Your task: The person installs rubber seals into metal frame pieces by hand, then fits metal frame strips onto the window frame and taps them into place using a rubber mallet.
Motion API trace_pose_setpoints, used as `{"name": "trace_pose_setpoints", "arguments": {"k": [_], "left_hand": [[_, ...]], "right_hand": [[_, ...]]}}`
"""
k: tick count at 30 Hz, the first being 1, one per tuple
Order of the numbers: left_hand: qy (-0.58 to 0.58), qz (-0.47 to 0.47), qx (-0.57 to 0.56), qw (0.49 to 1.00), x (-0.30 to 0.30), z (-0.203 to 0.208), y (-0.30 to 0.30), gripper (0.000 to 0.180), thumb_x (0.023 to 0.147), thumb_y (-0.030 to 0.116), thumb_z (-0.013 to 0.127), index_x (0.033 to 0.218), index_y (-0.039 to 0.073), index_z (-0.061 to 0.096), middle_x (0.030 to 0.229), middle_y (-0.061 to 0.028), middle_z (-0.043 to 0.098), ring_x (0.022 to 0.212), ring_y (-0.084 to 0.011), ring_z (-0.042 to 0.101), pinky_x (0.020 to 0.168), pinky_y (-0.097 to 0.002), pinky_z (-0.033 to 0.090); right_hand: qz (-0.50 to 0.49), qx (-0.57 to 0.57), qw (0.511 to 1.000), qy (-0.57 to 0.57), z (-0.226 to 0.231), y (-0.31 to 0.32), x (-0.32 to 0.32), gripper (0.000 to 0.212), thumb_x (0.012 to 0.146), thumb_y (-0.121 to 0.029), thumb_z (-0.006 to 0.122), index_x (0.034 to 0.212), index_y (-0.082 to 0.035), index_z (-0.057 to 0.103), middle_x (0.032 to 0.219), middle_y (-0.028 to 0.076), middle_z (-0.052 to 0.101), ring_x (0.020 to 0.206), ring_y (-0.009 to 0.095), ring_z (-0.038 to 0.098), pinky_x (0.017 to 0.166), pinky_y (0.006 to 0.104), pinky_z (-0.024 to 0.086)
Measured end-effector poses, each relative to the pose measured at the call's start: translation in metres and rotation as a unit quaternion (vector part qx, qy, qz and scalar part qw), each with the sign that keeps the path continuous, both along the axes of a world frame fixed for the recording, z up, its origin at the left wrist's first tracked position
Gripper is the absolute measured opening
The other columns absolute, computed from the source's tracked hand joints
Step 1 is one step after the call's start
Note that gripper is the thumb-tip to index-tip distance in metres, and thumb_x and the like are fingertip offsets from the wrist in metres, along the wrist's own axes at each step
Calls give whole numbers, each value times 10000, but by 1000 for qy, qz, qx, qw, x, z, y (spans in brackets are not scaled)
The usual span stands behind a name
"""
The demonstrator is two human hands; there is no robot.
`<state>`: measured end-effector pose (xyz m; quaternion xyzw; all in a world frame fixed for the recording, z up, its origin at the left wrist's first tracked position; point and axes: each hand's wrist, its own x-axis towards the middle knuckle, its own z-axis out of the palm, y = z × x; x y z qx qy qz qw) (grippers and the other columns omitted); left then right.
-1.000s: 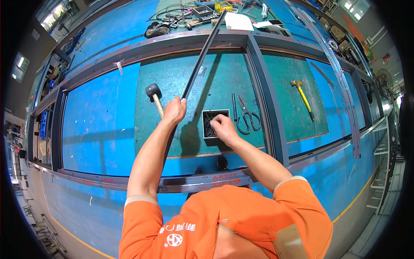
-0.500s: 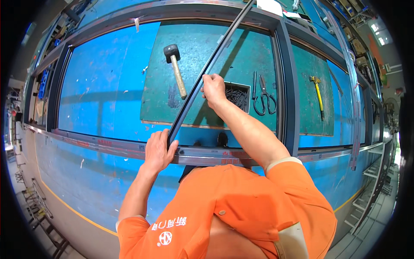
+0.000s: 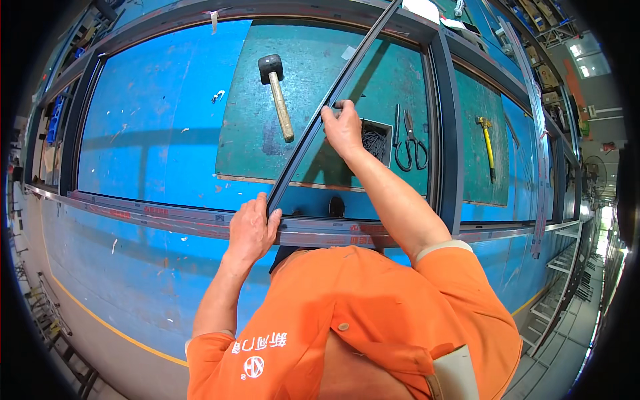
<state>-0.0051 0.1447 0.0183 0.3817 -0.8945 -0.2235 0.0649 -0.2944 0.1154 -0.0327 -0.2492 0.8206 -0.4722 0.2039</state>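
A long, narrow dark strip (image 3: 305,148) slants across a large dark grey metal frame (image 3: 447,133), from its near rail up past its far rail. Around the strip's near end, my left hand (image 3: 251,230) is closed, thumb on one side and fingers on the other, just at the near rail. Further up, my right hand (image 3: 344,131) grips the strip between thumb and fingers; the contact is partly hidden. Beside that hand, inside the frame, a box of dark screw-like pieces (image 3: 377,143) sits next to black-handled scissors (image 3: 412,143). Left of the strip lies a black-headed mallet (image 3: 277,100) with a wooden handle.
A green board (image 3: 233,150) lies on the blue bench (image 3: 153,133) within the frame. In the right-hand bay rests a yellow-handled hammer (image 3: 489,150). A long metal profile (image 3: 539,147) crosses the frame's right end. Shelving racks and a fan stand beyond.
The whole view has shifted slightly. My right hand's fingers have changed their hold, with the index finger now more raised and bent. The left hand stays on the strip's near end.
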Motion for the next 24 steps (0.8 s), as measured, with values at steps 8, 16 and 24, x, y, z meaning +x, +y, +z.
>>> {"name": "trace_pose_setpoints", "arguments": {"k": [8,16,24], "left_hand": [[-18,-12,2,1000,2,4,-1,255,1019,175,547,1153,-37,590,804,-168,656,706,-353,628,688,-458,507],[-36,21,61,997,-3,7,-2,171,1036,169,520,1037,9,578,816,-173,664,689,-368,619,663,-469,490],[-11,40,103,994,-39,28,-28,227,1038,212,495,966,10,572,766,-210,656,686,-427,611,659,-510,469]], "right_hand": [[7,14,999,50,-13,-22,-28,318,957,-270,549,979,47,558,844,286,671,816,519,639,785,554,518],[41,10,999,-9,-6,6,30,350,963,-261,556,1146,34,516,868,255,665,797,441,650,753,529,517],[51,47,974,216,-3,70,-47,298,937,-282,613,867,-2,686,866,187,697,740,395,655,669,485,517]]}}
